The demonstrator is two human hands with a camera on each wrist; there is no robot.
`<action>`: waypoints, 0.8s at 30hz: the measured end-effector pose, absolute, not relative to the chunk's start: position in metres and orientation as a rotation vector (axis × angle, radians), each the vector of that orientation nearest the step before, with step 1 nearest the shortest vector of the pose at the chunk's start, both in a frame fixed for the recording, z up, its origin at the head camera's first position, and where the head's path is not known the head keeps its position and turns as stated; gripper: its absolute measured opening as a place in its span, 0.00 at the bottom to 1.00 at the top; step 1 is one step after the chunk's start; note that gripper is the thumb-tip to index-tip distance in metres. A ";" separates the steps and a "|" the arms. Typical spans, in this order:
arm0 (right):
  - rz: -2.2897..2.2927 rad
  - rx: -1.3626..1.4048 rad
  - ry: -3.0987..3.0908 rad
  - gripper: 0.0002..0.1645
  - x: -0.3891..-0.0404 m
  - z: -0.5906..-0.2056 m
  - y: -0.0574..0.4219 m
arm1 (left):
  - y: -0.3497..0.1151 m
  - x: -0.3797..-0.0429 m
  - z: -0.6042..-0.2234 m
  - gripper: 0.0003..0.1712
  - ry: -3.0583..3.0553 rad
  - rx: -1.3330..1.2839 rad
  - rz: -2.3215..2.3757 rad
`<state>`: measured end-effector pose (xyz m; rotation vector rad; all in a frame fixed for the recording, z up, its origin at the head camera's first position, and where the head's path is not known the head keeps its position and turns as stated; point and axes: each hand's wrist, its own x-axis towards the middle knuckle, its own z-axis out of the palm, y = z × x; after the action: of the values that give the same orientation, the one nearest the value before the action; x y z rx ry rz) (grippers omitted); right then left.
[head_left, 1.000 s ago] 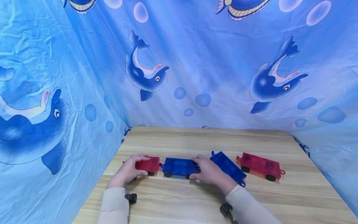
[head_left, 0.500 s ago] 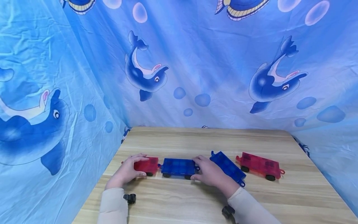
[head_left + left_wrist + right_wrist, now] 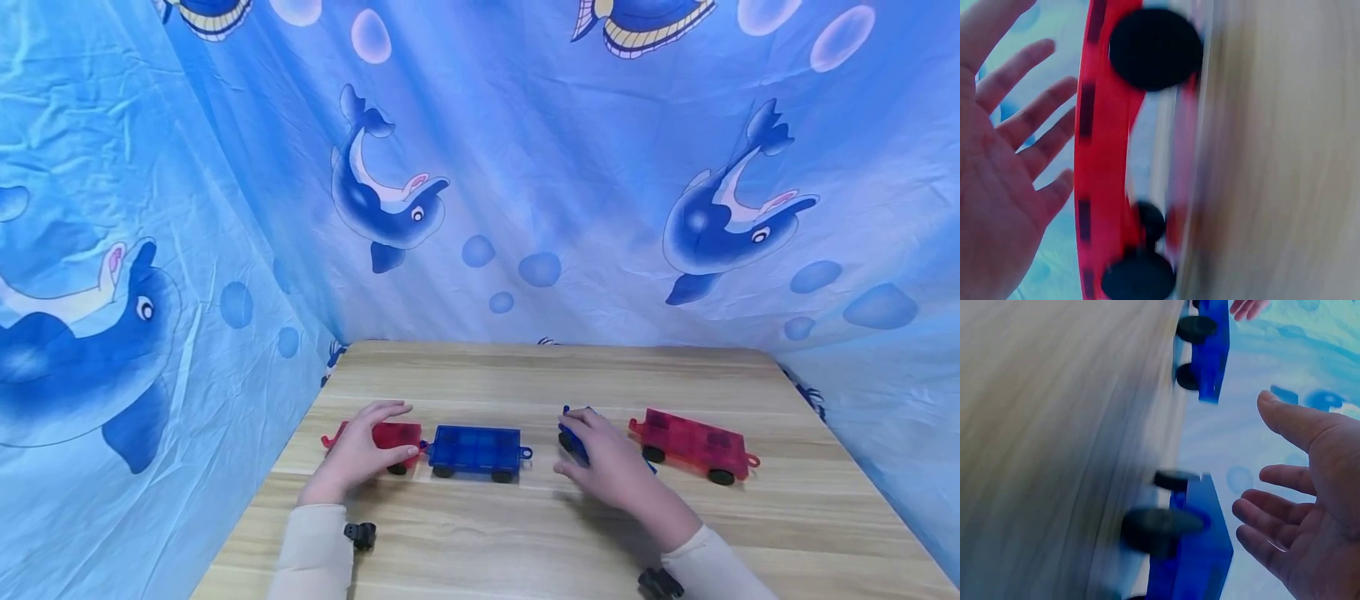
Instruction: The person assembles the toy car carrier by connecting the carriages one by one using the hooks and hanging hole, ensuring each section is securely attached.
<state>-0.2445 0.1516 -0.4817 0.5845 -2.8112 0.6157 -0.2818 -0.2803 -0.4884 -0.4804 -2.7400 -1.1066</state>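
Observation:
A translucent red toy train car (image 3: pixel 401 434) stands at the left on black wheels. My left hand (image 3: pixel 358 454) hovers over it with fingers spread, and the left wrist view shows the palm apart from the red side (image 3: pixel 1100 156). Its coupling end meets the hook of a blue train car (image 3: pixel 475 448) in the middle, whose right ring is free. Farther right, my right hand (image 3: pixel 611 462) is above a second blue train car (image 3: pixel 572 444), hiding most of it. In the right wrist view the fingers of that hand (image 3: pixel 1310 506) are relaxed and hold nothing.
Another red train car (image 3: pixel 693 443) stands at an angle on the right, its hook near the second blue car. A wood-grain table (image 3: pixel 465 542) carries them all. Blue cloth (image 3: pixel 480 167) printed with dolphins hangs behind and at both sides.
My right hand has let go of the middle blue car and moved right over the second blue car. My left hand's fingers have lifted off the red car and spread.

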 end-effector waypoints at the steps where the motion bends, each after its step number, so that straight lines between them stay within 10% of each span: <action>1: 0.613 0.573 -2.802 0.47 -0.244 -0.482 0.156 | -0.275 -0.282 -0.487 0.43 -2.723 -0.501 -1.106; 24: 0.687 0.387 -2.772 0.43 -0.233 -0.489 0.212 | -0.176 -0.270 -0.489 0.53 -2.855 -0.775 -0.860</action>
<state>-0.2331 0.2122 -0.4891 0.3870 -2.7725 0.6870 -0.2695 -0.1756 -0.4893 -0.7753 -2.8546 -0.8603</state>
